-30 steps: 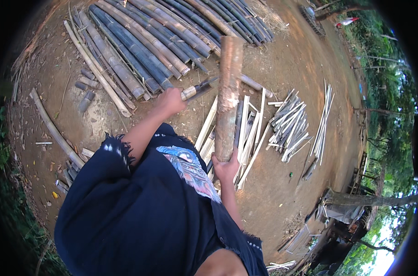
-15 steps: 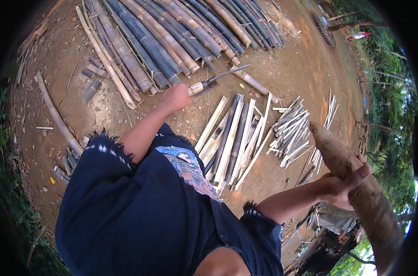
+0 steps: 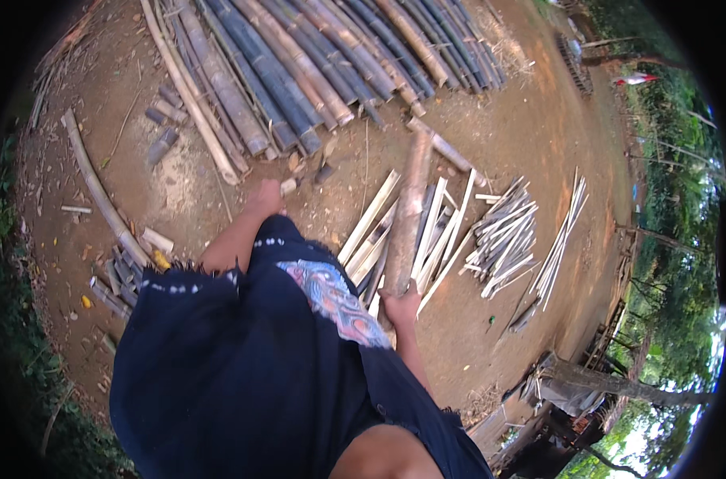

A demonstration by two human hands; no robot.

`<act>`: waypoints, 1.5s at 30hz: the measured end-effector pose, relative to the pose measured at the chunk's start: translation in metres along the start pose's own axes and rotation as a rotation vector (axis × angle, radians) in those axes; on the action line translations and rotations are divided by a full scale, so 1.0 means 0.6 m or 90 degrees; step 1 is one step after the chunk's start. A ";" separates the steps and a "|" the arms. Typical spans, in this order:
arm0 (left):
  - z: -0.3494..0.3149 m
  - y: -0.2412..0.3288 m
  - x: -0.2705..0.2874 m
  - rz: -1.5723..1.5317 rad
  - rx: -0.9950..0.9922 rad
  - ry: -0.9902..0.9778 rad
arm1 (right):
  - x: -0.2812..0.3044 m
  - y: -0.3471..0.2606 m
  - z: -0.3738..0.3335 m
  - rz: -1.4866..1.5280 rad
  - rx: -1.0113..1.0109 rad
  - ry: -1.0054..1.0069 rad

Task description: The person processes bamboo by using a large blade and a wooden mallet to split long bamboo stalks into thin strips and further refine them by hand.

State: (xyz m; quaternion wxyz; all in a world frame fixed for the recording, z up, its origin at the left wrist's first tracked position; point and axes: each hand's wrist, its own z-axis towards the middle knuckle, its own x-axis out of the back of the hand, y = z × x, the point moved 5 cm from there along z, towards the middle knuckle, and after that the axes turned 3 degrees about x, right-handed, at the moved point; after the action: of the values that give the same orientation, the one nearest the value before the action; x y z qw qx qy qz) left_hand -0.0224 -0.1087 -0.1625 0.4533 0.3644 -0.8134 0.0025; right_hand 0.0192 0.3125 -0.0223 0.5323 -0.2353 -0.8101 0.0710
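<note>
My left hand, in front of my shirt, is closed round the pale handle of a long-bladed knife; its blade is mostly smeared by motion. My right hand grips the near end of a thick brown wooden log. That log points away from me and is slightly blurred, standing over several split bamboo pieces and hiding some of them. Whether the log touches the pieces, I cannot tell.
Long bamboo poles lie side by side at the far side. To the right are a heap of narrow bamboo sticks and a bundle of thin strips. Short offcuts and a curved pole lie left on the dirt.
My right hand has swung the log from the far right inward over the split bamboo. My left hand has drawn the knife nearer to me and slightly left.
</note>
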 end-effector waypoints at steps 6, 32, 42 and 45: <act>0.027 0.067 -0.014 -0.050 0.022 -0.024 | 0.115 -0.085 0.018 0.150 0.178 0.220; 0.343 0.230 -0.261 -0.078 -0.152 -0.008 | -0.043 0.020 0.428 -0.086 0.085 0.165; 0.371 0.209 -0.249 -0.047 -0.174 0.010 | -0.008 -0.029 0.453 0.458 0.307 0.527; 0.369 0.206 -0.274 -0.087 -0.161 0.001 | -0.277 0.081 0.490 0.140 0.082 0.167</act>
State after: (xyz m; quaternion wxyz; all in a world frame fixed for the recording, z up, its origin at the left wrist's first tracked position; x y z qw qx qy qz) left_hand -0.2056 0.0055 -0.3740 0.4956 0.3588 -0.7801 -0.1309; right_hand -0.1760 0.3189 -0.3025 0.6362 -0.2953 -0.6970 0.1493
